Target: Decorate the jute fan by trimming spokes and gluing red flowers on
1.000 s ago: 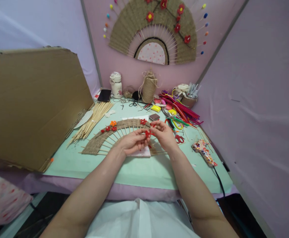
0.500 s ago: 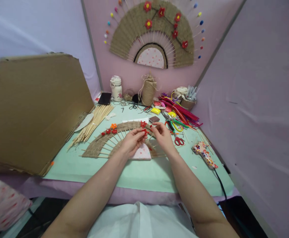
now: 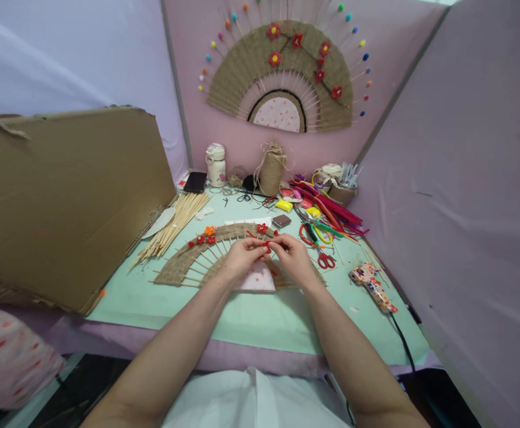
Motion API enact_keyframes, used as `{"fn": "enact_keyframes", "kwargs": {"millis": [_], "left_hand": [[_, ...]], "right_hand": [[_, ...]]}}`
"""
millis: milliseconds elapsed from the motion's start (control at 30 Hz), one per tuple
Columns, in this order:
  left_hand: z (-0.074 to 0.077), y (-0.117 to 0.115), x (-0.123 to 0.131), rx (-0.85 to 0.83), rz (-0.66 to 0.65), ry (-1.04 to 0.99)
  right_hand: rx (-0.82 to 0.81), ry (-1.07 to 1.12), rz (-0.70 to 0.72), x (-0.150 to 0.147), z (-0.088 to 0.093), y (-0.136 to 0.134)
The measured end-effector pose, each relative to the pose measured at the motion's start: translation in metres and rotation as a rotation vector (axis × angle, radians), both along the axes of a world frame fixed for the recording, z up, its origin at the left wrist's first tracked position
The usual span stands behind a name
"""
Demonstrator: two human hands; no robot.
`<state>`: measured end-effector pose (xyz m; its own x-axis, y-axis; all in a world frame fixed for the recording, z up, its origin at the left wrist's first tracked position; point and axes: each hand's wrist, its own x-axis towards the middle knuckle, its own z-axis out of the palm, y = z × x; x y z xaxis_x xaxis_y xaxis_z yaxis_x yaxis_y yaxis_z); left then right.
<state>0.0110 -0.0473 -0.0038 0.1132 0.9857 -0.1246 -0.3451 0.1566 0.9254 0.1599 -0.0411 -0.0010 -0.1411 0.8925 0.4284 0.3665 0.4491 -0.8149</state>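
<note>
Between my fingertips is a piece of red pipe cleaner [image 3: 266, 244], bent into a small shape with one end sticking out to the left. My left hand [image 3: 243, 257] pinches it from the left. From the other side my right hand [image 3: 290, 254] is closed on it too, the fingertips of both hands almost touching. Below them lies a half-round fan [image 3: 175, 267] of sticks woven with brown twine. Red flowers [image 3: 200, 239] and an orange flower [image 3: 209, 230] sit on its left part, another red flower [image 3: 262, 227] near its top. My hands cover part of its right side.
Scissors [image 3: 326, 260], a patterned glue gun [image 3: 373, 285] and a heap of pipe cleaners [image 3: 331, 208] lie to the right. Wooden sticks [image 3: 173, 229] and a cardboard sheet [image 3: 72, 202] are at the left. Behind stand a twine spool [image 3: 272, 169] and a white bottle [image 3: 216, 165]. A finished fan [image 3: 237, 77] hangs above.
My right hand has moved left and in toward my left hand, so the fingertips now meet at the red pipe cleaner. The whole view has shifted slightly.
</note>
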Motion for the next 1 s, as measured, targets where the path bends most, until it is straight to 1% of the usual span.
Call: {"fn": "enact_keyframes", "kwargs": {"millis": [67,200,300,433,567,667,767,833,900,933,1000], "left_hand": [[0.002,0.0,0.0,-0.032,-0.011,-0.061],[0.007,-0.002,0.001,-0.102,0.015,-0.19],[0.011,-0.002,0.001,-0.117,0.022,-0.224],[0.011,-0.002,0.001,-0.126,0.041,-0.213],[0.008,-0.002,0.002,-0.072,0.058,-0.182],[0.005,-0.002,0.003,-0.025,0.099,-0.118],[0.003,-0.002,0.005,0.017,0.135,-0.036],[0.0,-0.002,0.007,0.047,0.145,0.01],[-0.003,-0.003,0.009,0.071,0.126,0.047],[-0.004,-0.004,0.011,0.086,0.11,0.061],[-0.007,-0.006,0.013,0.134,0.048,0.106]], "right_hand": [[-0.012,0.016,0.009,0.0,0.002,-0.001],[-0.057,0.077,0.038,0.001,0.002,0.0],[-0.098,0.112,0.009,0.002,0.002,0.001],[-0.091,0.146,-0.048,0.002,0.002,0.002],[-0.099,0.147,-0.021,0.0,0.002,0.002],[-0.095,0.126,-0.021,-0.002,0.0,0.003],[-0.052,0.112,-0.057,-0.001,0.001,0.001],[-0.019,0.088,-0.08,0.003,0.009,-0.005],[-0.001,0.004,-0.057,0.006,0.026,-0.014],[0.008,-0.081,-0.014,0.008,0.037,-0.017],[0.029,-0.277,0.117,0.008,0.064,-0.02]]}}
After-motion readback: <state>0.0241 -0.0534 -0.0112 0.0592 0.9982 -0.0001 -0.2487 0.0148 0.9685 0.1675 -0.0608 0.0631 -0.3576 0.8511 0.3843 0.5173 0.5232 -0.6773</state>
